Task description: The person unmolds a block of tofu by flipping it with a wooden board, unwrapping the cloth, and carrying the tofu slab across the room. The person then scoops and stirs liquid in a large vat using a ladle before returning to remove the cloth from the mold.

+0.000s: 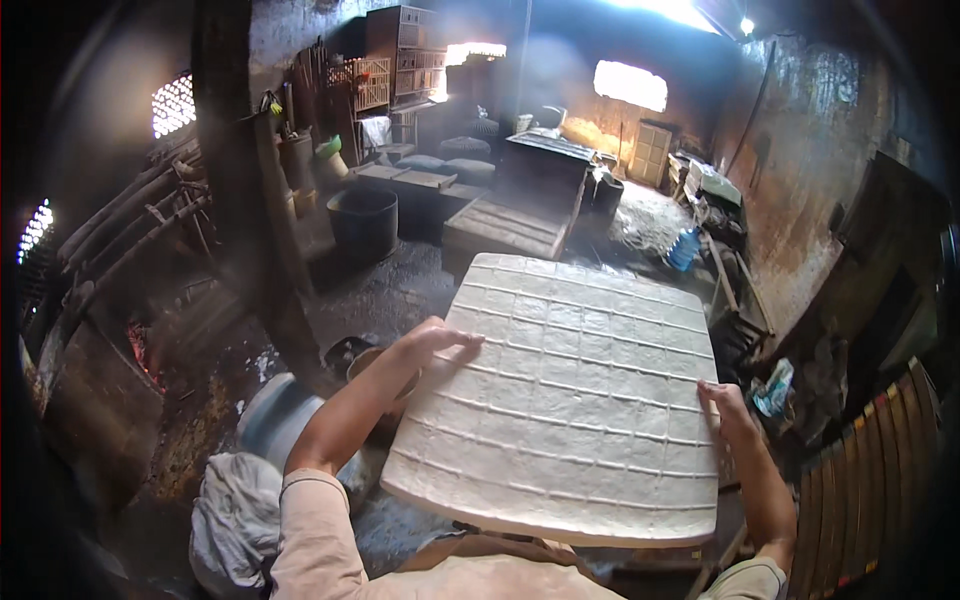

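A large off-white slab (565, 400), tofu by its look, spans the space in front of my chest. Raised lines cross its top in a grid, and its edges are rounded. My left hand (443, 338) grips the left edge, thumb on top and the other fingers hidden beneath. On the opposite edge my right hand (727, 405) holds on the same way, a little nearer to me. The slab tilts slightly; whether a board lies under it is hidden.
A white-blue drum (285, 420) and a crumpled pale cloth (236, 515) are at my left. Ahead stand a dark tub (363, 222) and a wooden-topped block (510, 228). Slatted wooden racks (870, 480) lean at right. A dark post (245, 180) rises at left, near glowing embers (143, 355).
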### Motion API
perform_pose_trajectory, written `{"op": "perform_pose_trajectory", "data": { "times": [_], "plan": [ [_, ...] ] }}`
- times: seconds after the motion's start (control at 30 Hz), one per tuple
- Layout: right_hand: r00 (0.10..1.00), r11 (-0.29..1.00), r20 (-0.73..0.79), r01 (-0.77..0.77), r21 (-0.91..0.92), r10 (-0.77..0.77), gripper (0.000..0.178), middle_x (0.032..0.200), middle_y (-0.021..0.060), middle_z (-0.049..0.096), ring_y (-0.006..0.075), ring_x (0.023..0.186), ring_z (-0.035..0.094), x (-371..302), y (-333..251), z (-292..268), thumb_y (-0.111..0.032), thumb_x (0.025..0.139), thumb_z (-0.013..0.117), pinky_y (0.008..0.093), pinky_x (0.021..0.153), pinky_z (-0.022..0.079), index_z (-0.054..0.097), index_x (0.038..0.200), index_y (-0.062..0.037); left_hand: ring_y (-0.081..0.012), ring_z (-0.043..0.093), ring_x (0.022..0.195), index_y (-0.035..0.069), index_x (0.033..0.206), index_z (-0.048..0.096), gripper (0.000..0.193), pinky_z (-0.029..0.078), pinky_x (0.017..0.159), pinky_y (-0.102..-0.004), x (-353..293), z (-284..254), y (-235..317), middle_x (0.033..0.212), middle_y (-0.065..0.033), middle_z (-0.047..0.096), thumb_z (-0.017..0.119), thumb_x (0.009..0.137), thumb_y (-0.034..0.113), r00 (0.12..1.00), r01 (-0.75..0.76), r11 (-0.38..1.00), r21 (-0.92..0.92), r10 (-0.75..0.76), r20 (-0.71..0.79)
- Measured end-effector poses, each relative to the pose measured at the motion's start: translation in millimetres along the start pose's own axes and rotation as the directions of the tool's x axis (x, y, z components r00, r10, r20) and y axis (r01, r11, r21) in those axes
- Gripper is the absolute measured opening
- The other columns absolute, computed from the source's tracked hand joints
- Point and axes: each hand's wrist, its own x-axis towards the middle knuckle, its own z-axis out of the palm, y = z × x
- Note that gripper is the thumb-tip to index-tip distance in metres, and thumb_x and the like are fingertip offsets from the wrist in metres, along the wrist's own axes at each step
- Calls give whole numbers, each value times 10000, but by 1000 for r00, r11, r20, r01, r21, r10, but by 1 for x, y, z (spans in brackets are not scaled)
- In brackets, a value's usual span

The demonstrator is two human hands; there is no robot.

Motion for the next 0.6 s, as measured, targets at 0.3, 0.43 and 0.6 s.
{"op": "perform_pose_trajectory", "data": {
  "times": [0.3,0.43,0.6],
  "plan": [
    [932,934,178,338,-115,-315,249,698,18,554,109,681,489,66,69,3,-269,758,647,293,630,376,605,731,-25,-374,266,1223,-67,1047,546,757,218,946,-542,-38,-10,21,1285,-253,331,785,536,439,944,302,947,112,-280,-175],
    [908,891,186,409,-198,-375,214,655,5,539,93,554,469,75,79,0,-254,770,638,263,500,368,598,712,-51,-344,283,1217,-98,1055,515,774,212,963,-509,-50,6,27,1219,-251,402,790,544,414,964,246,967,63,-238,-120],
    [880,852,283,454,-260,-382,239,609,-6,510,95,529,458,79,69,20,-278,766,641,289,433,336,581,680,-64,-108,560,735,11,868,642,327,418,645,-238,-37,-14,-17,818,-31,619,728,680,265,965,149,981,-122,-172,-199]
  ]
}}
